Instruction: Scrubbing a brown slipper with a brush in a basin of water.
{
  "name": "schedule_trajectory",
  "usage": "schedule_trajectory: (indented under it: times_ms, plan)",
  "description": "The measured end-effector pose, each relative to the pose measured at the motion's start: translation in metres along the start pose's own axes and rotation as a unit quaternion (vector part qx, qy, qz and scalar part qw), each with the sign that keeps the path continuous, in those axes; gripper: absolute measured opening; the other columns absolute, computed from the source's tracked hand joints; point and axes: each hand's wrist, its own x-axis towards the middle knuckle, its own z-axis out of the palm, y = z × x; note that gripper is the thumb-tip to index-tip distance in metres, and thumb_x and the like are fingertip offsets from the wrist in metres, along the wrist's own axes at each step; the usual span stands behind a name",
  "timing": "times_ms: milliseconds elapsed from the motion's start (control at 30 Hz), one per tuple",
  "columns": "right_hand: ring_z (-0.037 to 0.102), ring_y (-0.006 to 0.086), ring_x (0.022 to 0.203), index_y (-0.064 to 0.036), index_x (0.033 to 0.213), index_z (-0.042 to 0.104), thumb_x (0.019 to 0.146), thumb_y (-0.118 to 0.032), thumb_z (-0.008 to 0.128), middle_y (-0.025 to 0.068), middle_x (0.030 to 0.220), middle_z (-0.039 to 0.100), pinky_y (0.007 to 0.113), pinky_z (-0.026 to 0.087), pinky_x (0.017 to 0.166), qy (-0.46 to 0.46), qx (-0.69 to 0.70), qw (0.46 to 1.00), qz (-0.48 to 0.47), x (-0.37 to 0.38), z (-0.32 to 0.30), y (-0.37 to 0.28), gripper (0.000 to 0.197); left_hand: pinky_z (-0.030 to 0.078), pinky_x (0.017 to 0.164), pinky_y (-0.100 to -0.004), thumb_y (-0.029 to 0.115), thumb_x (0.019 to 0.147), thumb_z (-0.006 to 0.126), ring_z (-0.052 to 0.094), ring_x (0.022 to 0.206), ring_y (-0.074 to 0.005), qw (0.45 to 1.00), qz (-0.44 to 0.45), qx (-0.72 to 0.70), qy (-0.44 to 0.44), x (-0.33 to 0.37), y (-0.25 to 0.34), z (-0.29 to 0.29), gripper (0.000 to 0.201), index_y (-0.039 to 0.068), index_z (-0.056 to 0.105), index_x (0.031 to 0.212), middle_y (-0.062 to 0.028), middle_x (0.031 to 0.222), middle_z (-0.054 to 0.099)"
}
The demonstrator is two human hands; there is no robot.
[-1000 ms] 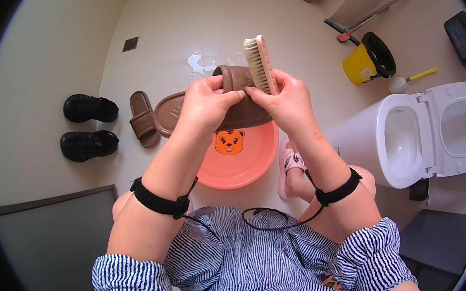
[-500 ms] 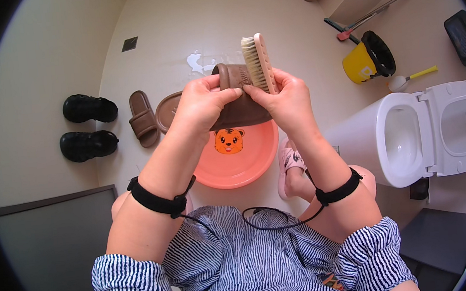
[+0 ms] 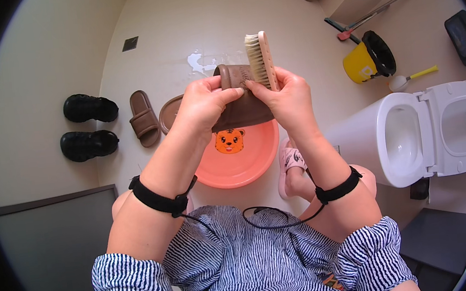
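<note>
Over a pink-orange basin (image 3: pixel 241 167) with a tiger face on its bottom, a brown slide slipper (image 3: pixel 243 111) is held up in both hands. My left hand (image 3: pixel 202 104) is closed on the slipper's strap, its thumb on top. Closed around a scrub brush (image 3: pixel 267 58) with a pale pink back and cream bristles, my right hand (image 3: pixel 290 98) also rests its thumb on the strap. The brush stands upright, bristles facing left beside the strap. The fingers under the slipper are hidden.
The matching brown slipper (image 3: pixel 144 119) and a pair of black shoes (image 3: pixel 90 145) are on the floor at left. To the right stand a white toilet (image 3: pixel 381 137), a yellow bin (image 3: pixel 358 63) and a toilet brush (image 3: pixel 401 83). Water (image 3: pixel 198 63) lies beyond the slipper.
The slipper and the scrub brush have shifted very slightly to the right, with the brush a little higher. Both hands keep the same hold.
</note>
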Motion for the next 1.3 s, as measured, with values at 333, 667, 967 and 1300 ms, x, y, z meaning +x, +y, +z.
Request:
schedule_trajectory:
  times_ms: [333,667,967,1300]
  plan:
    - [0.072,0.0143,0.088,-0.0032,0.121,0.069,0.079,-0.017,0.079,0.0096,0.100,0.076,0.029,0.056,0.083,-0.013,0.021,1.000,0.016,0.001,-0.002,0.004,0.045,0.057,0.074,-0.0261,0.008,0.092,0.066,0.069,0.083,-0.0123,1.000,-0.005,0.024,0.004,-0.001,0.003,0.000,0.027,-0.002,0.066,0.117,-0.0072,0.098,0.070]
    - [0.067,0.0156,0.095,0.0033,0.116,0.064,0.083,-0.008,0.072,0.0096,0.104,0.070,0.031,0.054,0.086,-0.052,0.158,0.985,0.044,0.002,0.001,0.008,0.036,0.057,0.074,-0.0258,0.006,0.091,0.066,0.069,0.083,-0.0126,1.000,0.011,-0.002,0.001,0.002,-0.003,0.001,0.029,-0.003,0.066,0.118,-0.0081,0.099,0.071]
    - [0.066,0.0175,0.096,0.0041,0.120,0.059,0.083,-0.004,0.070,0.0109,0.108,0.068,0.033,0.054,0.087,-0.072,0.228,0.967,0.084,0.000,0.000,0.004,0.039,0.056,0.076,-0.0262,0.004,0.091,0.066,0.070,0.087,-0.0138,1.000,0.007,-0.024,-0.003,0.003,-0.005,0.001,0.030,-0.004,0.065,0.120,-0.0091,0.102,0.071]
    - [0.066,0.0178,0.096,0.0045,0.117,0.059,0.082,-0.005,0.071,0.0110,0.107,0.067,0.033,0.054,0.087,-0.060,0.220,0.971,0.064,0.002,0.001,0.011,0.037,0.056,0.076,-0.0257,0.004,0.090,0.068,0.069,0.087,-0.0139,1.000,0.012,-0.013,-0.006,0.003,-0.005,0.002,0.033,-0.005,0.064,0.122,-0.0100,0.103,0.071]
